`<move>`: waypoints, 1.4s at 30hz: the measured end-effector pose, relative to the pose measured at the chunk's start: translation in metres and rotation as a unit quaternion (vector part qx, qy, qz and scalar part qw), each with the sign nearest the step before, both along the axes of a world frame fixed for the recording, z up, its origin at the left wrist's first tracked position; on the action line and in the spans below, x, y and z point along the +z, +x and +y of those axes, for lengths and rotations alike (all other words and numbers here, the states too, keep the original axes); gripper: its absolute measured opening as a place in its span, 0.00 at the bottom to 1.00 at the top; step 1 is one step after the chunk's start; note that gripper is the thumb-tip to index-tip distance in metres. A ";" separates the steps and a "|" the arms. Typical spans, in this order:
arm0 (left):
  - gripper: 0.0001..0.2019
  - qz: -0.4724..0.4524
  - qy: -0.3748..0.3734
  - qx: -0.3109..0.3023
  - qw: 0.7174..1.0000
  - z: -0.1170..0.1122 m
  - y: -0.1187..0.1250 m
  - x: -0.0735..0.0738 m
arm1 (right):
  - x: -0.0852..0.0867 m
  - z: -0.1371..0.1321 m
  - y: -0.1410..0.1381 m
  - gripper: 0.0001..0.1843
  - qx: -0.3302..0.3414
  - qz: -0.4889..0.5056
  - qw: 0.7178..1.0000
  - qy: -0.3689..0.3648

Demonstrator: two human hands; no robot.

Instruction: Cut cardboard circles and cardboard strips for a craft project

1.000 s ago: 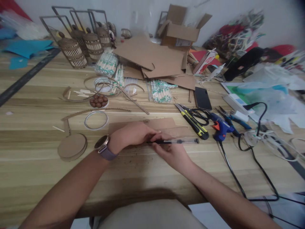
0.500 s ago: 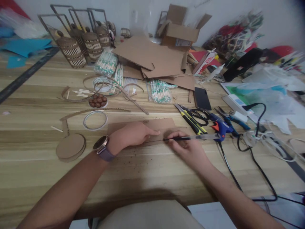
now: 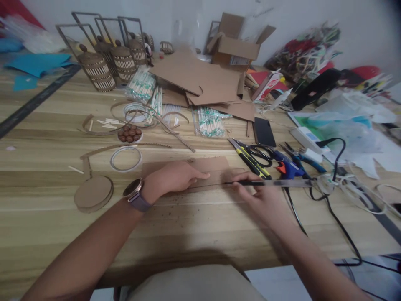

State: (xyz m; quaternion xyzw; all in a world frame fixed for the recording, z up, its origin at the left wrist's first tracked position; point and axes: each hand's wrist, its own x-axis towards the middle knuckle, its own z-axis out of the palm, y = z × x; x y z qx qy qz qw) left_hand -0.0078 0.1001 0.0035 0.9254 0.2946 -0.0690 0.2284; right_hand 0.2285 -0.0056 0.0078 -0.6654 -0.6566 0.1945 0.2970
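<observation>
A brown cardboard piece [image 3: 216, 163] lies flat on the table in front of me. My left hand [image 3: 175, 177] presses down on it, index finger stretched to the right and the other fingers partly hidden. Between the fingers of my right hand [image 3: 258, 196] is a pen [image 3: 250, 183] with a black grip and a clear barrel, held nearly level. Its tip is at the cardboard's right part, at the end of a dark line running from beside my left fingers. Just beyond my right hand lie a yellow-black utility knife [image 3: 252, 161] and black scissors [image 3: 261, 154].
To the right are a blue glue gun [image 3: 288, 165] with its cord, pliers [image 3: 308, 161] and a phone [image 3: 264, 131]. Cardboard discs [image 3: 93, 193], a tape ring [image 3: 125, 159] and a bowl of brown balls [image 3: 129, 133] lie left. Cardboard sheets [image 3: 200, 77] and woven lanterns [image 3: 97, 71] stand behind.
My right hand has slid to the right with the pen, its tip moving along the cardboard. My left hand stays in place. The view has shifted slightly.
</observation>
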 end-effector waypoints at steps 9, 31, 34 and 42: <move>0.17 -0.064 -0.029 -0.028 0.997 0.001 0.001 0.002 | -0.027 0.012 -0.064 0.06 0.149 0.118 0.981 0.019; 0.24 0.003 0.026 -0.010 1.000 0.000 -0.001 -0.002 | -0.003 -0.010 0.033 0.10 -0.034 -0.051 0.995 0.079; 0.24 0.002 0.023 -0.009 1.000 0.000 -0.001 -0.003 | -0.008 -0.006 0.008 0.12 0.062 -0.056 0.995 0.059; 0.22 -0.022 -0.064 -0.008 0.998 0.005 -0.031 -0.001 | -0.026 -0.001 -0.005 0.16 0.107 -0.132 0.984 0.061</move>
